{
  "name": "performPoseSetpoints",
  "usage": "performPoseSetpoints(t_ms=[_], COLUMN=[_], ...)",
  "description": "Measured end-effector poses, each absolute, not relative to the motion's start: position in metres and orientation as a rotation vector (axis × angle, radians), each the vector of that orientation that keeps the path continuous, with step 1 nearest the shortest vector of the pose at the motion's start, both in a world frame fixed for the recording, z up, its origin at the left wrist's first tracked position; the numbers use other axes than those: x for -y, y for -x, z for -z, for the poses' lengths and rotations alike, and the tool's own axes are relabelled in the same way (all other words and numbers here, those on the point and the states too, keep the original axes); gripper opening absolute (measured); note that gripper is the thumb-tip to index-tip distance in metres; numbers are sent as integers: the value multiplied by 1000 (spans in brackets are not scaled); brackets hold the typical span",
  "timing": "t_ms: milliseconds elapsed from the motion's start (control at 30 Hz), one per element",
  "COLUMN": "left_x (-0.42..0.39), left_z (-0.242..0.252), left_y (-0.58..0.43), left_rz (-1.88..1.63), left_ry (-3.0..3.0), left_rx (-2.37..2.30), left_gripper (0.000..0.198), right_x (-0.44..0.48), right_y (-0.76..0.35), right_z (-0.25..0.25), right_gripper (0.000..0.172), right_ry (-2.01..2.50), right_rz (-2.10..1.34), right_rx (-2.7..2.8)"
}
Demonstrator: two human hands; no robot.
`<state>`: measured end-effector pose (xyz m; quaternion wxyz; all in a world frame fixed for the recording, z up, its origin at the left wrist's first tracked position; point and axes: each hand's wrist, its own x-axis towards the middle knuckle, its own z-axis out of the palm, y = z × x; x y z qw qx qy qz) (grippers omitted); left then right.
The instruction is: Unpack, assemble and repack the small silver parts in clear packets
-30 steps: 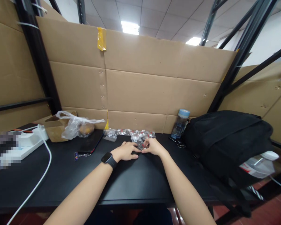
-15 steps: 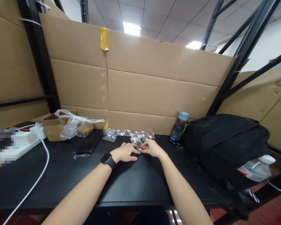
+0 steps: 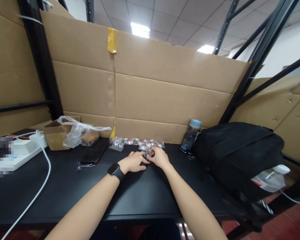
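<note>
In the middle of the black table, my right hand [image 3: 159,157] has its thumb and forefinger pinched at a small clear plastic packet [image 3: 147,154] with a bit of red on it. The fingers partly cover the packet. My left hand [image 3: 135,162], with a dark watch on the wrist, rests low on the table with thumb and fingers apart. Its fingertips reach the packet's left side. Just behind both hands, several similar shiny packets [image 3: 130,141] with red spots lie in a row along the cardboard wall.
A black phone-like slab [image 3: 94,151] with a keychain, a bag-topped cardboard box [image 3: 56,136] and a white power strip [image 3: 27,155] with a cable are at the left. To the right stand a blue-capped bottle [image 3: 190,134] and a black backpack [image 3: 240,150].
My right hand has shifted slightly left and its fingers have curled over the packet, which is now more covered. The left hand stays nearly in place.
</note>
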<state>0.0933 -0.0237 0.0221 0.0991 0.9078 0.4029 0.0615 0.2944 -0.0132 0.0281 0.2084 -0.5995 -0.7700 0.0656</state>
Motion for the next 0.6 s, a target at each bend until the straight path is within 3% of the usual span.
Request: performPoseSetpoints(t_ms=[133, 333, 533, 600], left_x=[25, 28, 27, 27], left_z=[-24, -25, -24, -25], left_y=[-95, -95, -94, -94], left_rz=[-283, -310, -295, -298], left_ry=[-2735, -2755, -2722, -2719], left_rx=[-1194, -1268, -1144, -1109], left_gripper=[40, 31, 26, 24], right_x=[13, 13, 5, 3], right_y=[-301, -317, -315, -314], right_z=[-31, -37, -29, -26], right_gripper=[9, 8, 42, 43], right_ry=[1699, 1789, 1440, 1430], right_rz=[-222, -203, -237, -255], right_rx=[2192, 2229, 2265, 2295])
